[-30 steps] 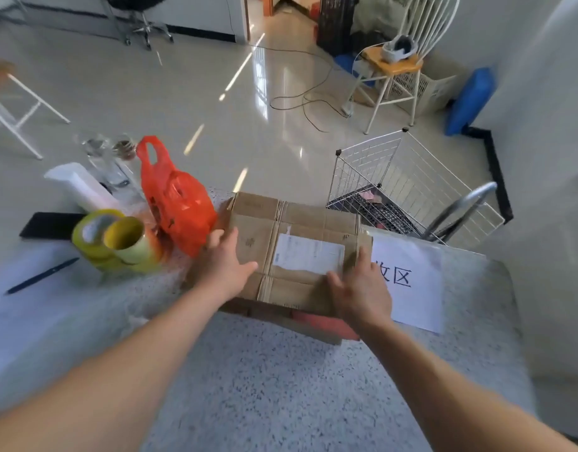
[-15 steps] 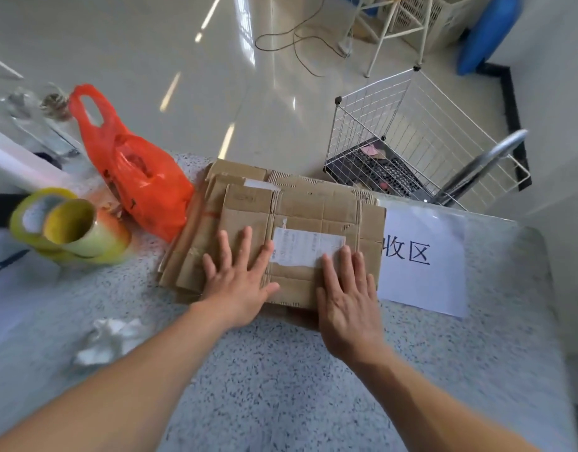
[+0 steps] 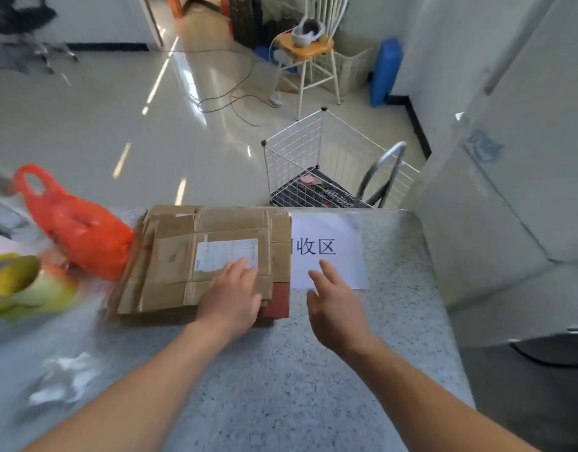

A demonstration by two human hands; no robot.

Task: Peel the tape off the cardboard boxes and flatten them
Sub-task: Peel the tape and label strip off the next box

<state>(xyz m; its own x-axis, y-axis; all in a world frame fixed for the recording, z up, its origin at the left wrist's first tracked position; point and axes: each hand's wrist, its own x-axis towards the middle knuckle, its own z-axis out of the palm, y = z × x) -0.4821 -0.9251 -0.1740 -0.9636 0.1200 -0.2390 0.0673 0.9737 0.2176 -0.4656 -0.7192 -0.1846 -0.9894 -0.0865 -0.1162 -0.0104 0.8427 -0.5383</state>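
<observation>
Cardboard: a flattened box (image 3: pixel 212 259) lay on top of a stack of other flattened pieces on the speckled table (image 3: pixel 281 386), toward the far edge. A white label (image 3: pixel 227 254) was stuck on its upper face, and strips of tape crossed the brown surface. A red-brown piece (image 3: pixel 277 301) stuck out from under the stack at its near right corner.

Left hand: the left hand (image 3: pixel 232 298) rested palm down on the near right part of the top box, fingers straight and together, the tips touching the lower edge of the label (pressing flat, gripping nothing).

Right hand: the right hand (image 3: pixel 338 305) hung just above the table to the right of the stack, fingers loose and spread, holding nothing. Its fingertips overlapped the near edge of the paper sign; whether they touched it could not be told.

Paper sign: a white sheet (image 3: pixel 326 249) with printed characters lay flat just right of the stack, its left edge tucked under the cardboard.

Orange bag: a plastic bag (image 3: pixel 75 223) sat just left of the stack, touching it.

Tape rolls: yellow-green rolls (image 3: pixel 23 285) lay at the left edge, blurred.

Crumpled scrap: a white wad (image 3: pixel 62 383) lay on the near left of the table, also blurred.

Wire basket: a white wire basket (image 3: pixel 323 164) stood on the floor beyond the table.

Stool: a white stool (image 3: pixel 308 57) with a yellow seat stood farther back.
</observation>
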